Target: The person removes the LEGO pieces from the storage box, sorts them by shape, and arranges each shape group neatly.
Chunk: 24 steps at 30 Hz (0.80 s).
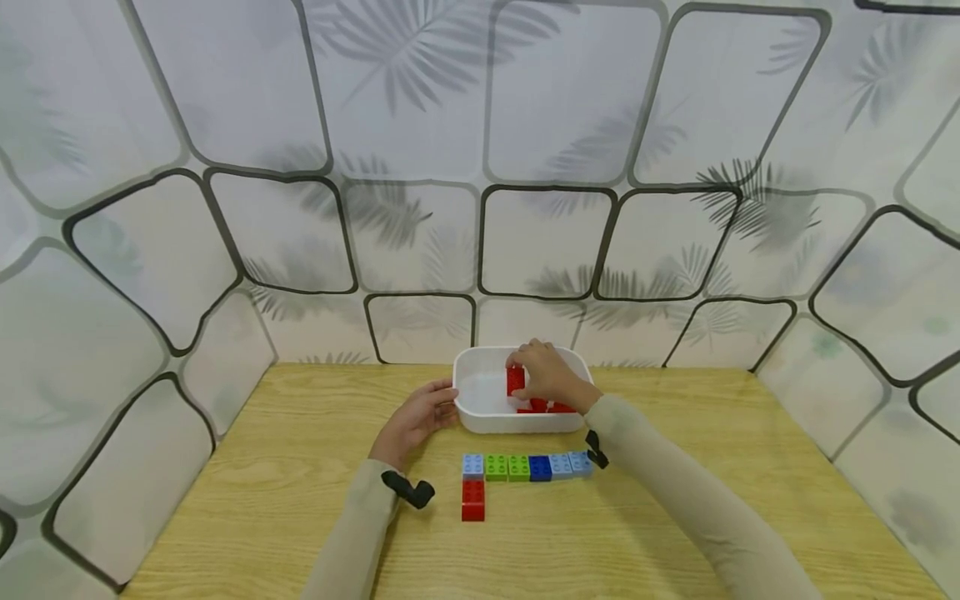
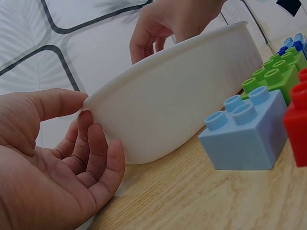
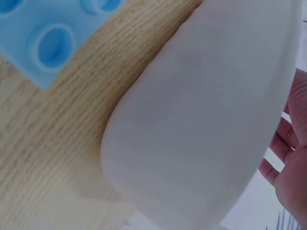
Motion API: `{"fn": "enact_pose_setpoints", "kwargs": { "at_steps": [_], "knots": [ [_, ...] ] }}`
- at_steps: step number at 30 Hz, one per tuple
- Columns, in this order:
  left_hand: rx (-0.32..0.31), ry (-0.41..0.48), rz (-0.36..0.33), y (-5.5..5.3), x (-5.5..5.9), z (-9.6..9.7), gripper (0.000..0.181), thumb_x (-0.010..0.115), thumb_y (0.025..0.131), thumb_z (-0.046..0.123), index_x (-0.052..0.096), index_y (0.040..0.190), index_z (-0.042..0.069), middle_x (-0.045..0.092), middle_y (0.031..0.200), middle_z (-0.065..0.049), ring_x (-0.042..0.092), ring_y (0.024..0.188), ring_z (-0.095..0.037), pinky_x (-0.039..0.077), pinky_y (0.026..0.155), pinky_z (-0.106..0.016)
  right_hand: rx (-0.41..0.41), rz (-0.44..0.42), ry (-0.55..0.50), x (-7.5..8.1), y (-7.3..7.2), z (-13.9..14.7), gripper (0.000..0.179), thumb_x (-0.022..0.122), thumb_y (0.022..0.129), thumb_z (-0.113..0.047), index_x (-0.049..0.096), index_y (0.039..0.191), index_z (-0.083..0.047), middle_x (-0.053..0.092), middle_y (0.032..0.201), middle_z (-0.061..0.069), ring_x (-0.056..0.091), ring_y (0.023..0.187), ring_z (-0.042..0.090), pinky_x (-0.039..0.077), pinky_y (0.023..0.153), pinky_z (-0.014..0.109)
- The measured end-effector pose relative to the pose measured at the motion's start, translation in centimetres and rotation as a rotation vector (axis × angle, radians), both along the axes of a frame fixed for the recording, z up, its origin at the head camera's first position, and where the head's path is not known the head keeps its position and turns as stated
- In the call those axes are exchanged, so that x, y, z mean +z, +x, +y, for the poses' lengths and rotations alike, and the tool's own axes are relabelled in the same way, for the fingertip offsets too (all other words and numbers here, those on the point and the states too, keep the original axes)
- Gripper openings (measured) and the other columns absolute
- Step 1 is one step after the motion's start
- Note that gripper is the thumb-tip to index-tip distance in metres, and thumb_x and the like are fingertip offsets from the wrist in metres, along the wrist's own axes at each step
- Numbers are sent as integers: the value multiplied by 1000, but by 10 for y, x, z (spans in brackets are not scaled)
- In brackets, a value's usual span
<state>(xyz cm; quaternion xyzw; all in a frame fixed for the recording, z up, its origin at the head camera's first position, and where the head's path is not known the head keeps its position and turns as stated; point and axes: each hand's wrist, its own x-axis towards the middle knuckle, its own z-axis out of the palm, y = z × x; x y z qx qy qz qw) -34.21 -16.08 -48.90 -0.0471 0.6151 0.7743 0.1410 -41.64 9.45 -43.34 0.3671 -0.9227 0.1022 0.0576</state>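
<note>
A white plastic tub [image 1: 480, 421] stands on the table with several red toy bricks [image 1: 538, 406] inside. My left hand [image 1: 422, 419] holds the tub's left end, thumb and fingertips at the rim in the left wrist view. Inside the tub, my right hand [image 1: 553, 375] pinches a red brick [image 1: 515, 381] between thumb and fingers. In the right wrist view the tub wall hides that brick. In front of the tub, a row starts with a light blue brick [image 2: 247, 127] at the left. Another red brick [image 1: 473, 500] sits against its near side.
The row continues rightward with green bricks [image 1: 507, 467], a dark blue brick [image 1: 540, 468] and light blue bricks [image 1: 570, 464]. A patterned curtain [image 1: 420, 242] surrounds the wooden table [image 1: 300, 467] at the back and sides. Dark straps [image 1: 408, 490] are on both sleeves.
</note>
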Motion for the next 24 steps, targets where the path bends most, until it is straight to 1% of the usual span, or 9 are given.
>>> {"fn": "enact_pose_setpoints", "kwargs": {
  "at_steps": [6,9,13,18,24],
  "knots": [
    [3,-4,0,1,2,2,43,56,104,15,47,143,-1,62,103,1,59,87,-10,54,78,-25,8,40,-43,7,7,1,38,87,77,-24,72,109,-10,70,104,6,54,99,24,46,94,49],
    [2,-2,4,1,1,2,43,56,104,15,47,142,-1,62,104,1,59,88,-10,53,79,-25,26,60,-70,10,11,3,38,87,77,-24,72,109,-11,70,104,5,54,98,24,46,92,48],
    [-1,6,10,1,1,2,41,57,104,15,48,141,0,63,101,3,59,87,-10,53,78,-25,55,80,-102,16,19,4,39,88,77,-24,72,110,-11,70,104,5,54,98,23,45,91,48],
    [0,4,11,1,1,2,39,56,104,14,48,140,0,62,97,5,59,85,-10,54,78,-25,98,93,-152,24,32,5,40,89,76,-24,72,109,-11,70,101,3,53,95,22,44,87,44],
    [14,6,-2,1,1,3,37,56,104,13,49,138,0,62,96,4,59,85,-11,54,77,-26,192,138,-209,28,53,5,39,90,75,-23,72,108,-10,71,100,3,55,93,20,48,83,41]
  ]
}}
